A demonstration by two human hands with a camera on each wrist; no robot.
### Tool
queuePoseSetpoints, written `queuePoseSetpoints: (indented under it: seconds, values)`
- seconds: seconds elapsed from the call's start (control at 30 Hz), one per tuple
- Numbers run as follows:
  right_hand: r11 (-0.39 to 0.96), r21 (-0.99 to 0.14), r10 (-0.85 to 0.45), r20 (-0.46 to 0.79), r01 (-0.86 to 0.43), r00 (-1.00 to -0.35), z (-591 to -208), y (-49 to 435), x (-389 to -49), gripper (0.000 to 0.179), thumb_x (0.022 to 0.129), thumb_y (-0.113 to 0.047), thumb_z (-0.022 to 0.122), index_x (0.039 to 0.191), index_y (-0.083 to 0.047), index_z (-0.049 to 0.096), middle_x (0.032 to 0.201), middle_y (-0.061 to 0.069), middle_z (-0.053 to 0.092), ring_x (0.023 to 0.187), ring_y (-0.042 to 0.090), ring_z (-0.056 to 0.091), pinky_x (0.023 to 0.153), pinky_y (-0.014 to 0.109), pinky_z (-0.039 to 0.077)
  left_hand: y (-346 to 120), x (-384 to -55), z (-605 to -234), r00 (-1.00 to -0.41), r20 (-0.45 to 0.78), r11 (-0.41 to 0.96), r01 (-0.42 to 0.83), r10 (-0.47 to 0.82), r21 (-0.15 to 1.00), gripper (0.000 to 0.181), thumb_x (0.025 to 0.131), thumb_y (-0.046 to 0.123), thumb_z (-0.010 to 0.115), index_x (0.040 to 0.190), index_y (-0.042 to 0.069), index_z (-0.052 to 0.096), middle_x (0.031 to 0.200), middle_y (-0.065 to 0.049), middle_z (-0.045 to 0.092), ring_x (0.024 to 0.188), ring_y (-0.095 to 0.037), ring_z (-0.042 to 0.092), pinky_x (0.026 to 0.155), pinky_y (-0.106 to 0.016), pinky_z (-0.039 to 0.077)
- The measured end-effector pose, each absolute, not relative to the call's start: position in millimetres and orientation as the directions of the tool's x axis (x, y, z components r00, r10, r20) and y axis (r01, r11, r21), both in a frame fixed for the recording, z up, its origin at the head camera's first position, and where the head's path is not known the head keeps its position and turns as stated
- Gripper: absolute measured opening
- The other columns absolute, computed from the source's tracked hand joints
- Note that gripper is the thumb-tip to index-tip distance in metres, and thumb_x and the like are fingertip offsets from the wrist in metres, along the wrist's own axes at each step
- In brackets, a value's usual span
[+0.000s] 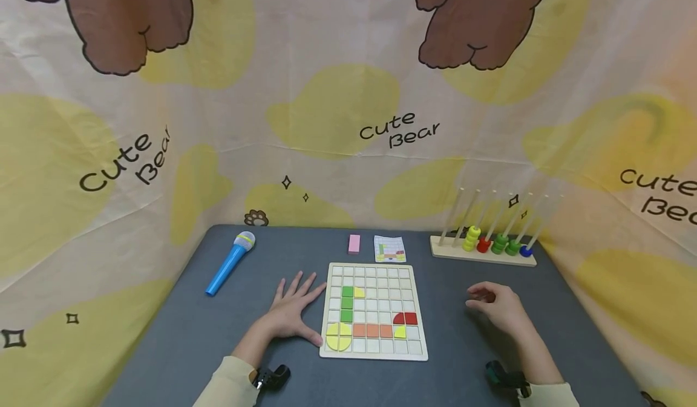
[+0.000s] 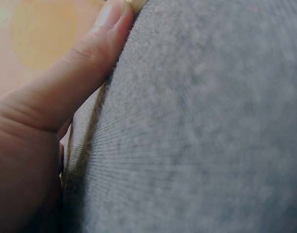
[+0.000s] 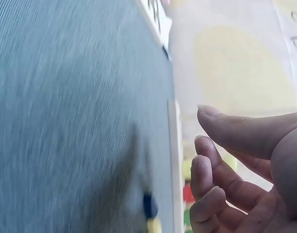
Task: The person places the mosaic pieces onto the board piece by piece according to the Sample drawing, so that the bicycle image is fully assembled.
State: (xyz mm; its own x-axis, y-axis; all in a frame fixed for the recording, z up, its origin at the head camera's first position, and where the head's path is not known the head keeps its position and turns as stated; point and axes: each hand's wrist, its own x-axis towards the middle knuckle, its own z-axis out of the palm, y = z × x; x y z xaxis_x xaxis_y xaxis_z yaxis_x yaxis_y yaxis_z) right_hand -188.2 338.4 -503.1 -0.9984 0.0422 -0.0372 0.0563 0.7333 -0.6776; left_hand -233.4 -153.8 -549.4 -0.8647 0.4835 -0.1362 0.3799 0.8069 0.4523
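My left hand (image 1: 290,312) lies spread on the grey table with straight fingers. Its thumb and little finger touch the left edge of a white square grid board (image 1: 373,346); in the left wrist view the thumb (image 2: 75,73) is seen close up. On the board sit three green tiles (image 1: 346,303), three orange tiles (image 1: 373,331), yellow quarter-round tiles forming a circle (image 1: 339,337), two separate yellow tiles (image 1: 400,332) and two red tiles (image 1: 411,319). To the right of the board, my right hand (image 1: 498,306) hovers with loosely curled fingers (image 3: 202,172), holding nothing.
Behind the board lie a pink block (image 1: 354,244) and a pattern card (image 1: 389,250). A blue toy microphone (image 1: 229,268) rests at the back left. At the back right stands a wooden peg rack (image 1: 479,256) with coloured beads. A printed cloth (image 1: 327,177) hangs behind the table.
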Motion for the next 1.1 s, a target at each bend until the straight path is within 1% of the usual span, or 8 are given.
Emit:
queuePoseSetpoints:
  seconds: [0.07,0.17,0.3,0.4,0.6,0.8,0.93,1.1]
  values:
    - [0.738,-0.671,0.057,-0.048,0.075,-0.997,-507,348,-188,0.028,0.09,-0.02,0.077,0.112,-0.003,0.072,0.1,0.009,0.073,0.084,0.019,0.06,0.063,0.028,0.05,-153,-233,-548,-0.865,-0.138,0.807,0.377,0.482,0.456,0.131,0.053,0.081,0.08,0.161,0.033,0.025,0.171,-0.001,0.011,0.157,-0.036,-0.006,0.118,-0.067,-0.011]
    - [0.754,-0.649,0.081,-0.054,0.096,-0.995,-511,359,-186,0.031,0.09,-0.022,0.077,0.114,-0.002,0.071,0.104,0.014,0.072,0.088,0.024,0.062,0.066,0.031,0.052,-153,-233,-548,-0.866,-0.141,0.808,0.374,0.48,0.455,0.131,0.052,0.081,0.08,0.161,0.033,0.025,0.171,-0.002,0.011,0.157,-0.036,-0.006,0.118,-0.067,-0.011]
    - [0.795,-0.595,0.09,-0.078,0.119,-0.993,-513,368,-184,0.038,0.091,-0.022,0.076,0.119,0.002,0.069,0.114,0.026,0.068,0.098,0.036,0.063,0.075,0.046,0.055,-154,-233,-550,-0.864,-0.146,0.81,0.377,0.483,0.449,0.131,0.053,0.082,0.08,0.161,0.034,0.025,0.171,-0.002,0.011,0.157,-0.037,-0.006,0.118,-0.068,-0.011]
    - [0.812,-0.569,0.089,-0.106,0.134,-0.99,-515,371,-185,0.039,0.092,-0.022,0.075,0.121,0.003,0.068,0.117,0.029,0.067,0.102,0.04,0.064,0.079,0.051,0.055,-154,-233,-550,-0.864,-0.15,0.814,0.375,0.48,0.444,0.131,0.053,0.082,0.08,0.161,0.034,0.025,0.171,-0.002,0.011,0.157,-0.037,-0.006,0.118,-0.068,-0.011]
    - [0.814,-0.56,0.134,-0.077,0.154,-0.988,-519,377,-185,0.034,0.092,-0.016,0.072,0.119,0.005,0.069,0.111,0.027,0.07,0.093,0.034,0.065,0.072,0.045,0.055,-154,-233,-550,-0.864,-0.133,0.807,0.384,0.485,0.448,0.13,0.053,0.082,0.08,0.161,0.033,0.026,0.171,-0.003,0.011,0.157,-0.037,-0.005,0.118,-0.067,-0.009]
    - [0.823,-0.535,0.178,-0.076,0.191,-0.981,-521,386,-181,0.033,0.095,-0.017,0.068,0.118,0.007,0.068,0.105,0.025,0.069,0.092,0.036,0.063,0.074,0.048,0.054,-153,-235,-551,-0.86,-0.121,0.798,0.396,0.496,0.455,0.132,0.053,0.082,0.08,0.161,0.031,0.026,0.171,-0.004,0.011,0.157,-0.038,-0.004,0.118,-0.068,-0.008]
    - [0.838,-0.506,0.191,-0.081,0.206,-0.978,-520,387,-182,0.033,0.095,-0.021,0.069,0.113,0.007,0.068,0.099,0.022,0.067,0.087,0.033,0.061,0.071,0.048,0.052,-152,-235,-549,-0.861,-0.119,0.796,0.395,0.495,0.459,0.132,0.053,0.082,0.08,0.161,0.031,0.026,0.171,-0.005,0.012,0.157,-0.039,-0.004,0.118,-0.068,-0.009]
    - [0.831,-0.51,0.197,-0.102,0.221,-0.975,-518,384,-184,0.026,0.096,-0.024,0.069,0.103,0.001,0.071,0.089,0.014,0.066,0.079,0.027,0.057,0.062,0.036,0.047,-153,-234,-549,-0.867,-0.137,0.813,0.381,0.48,0.44,0.131,0.052,0.083,0.079,0.161,0.033,0.025,0.171,-0.002,0.011,0.157,-0.036,-0.005,0.119,-0.067,-0.01]
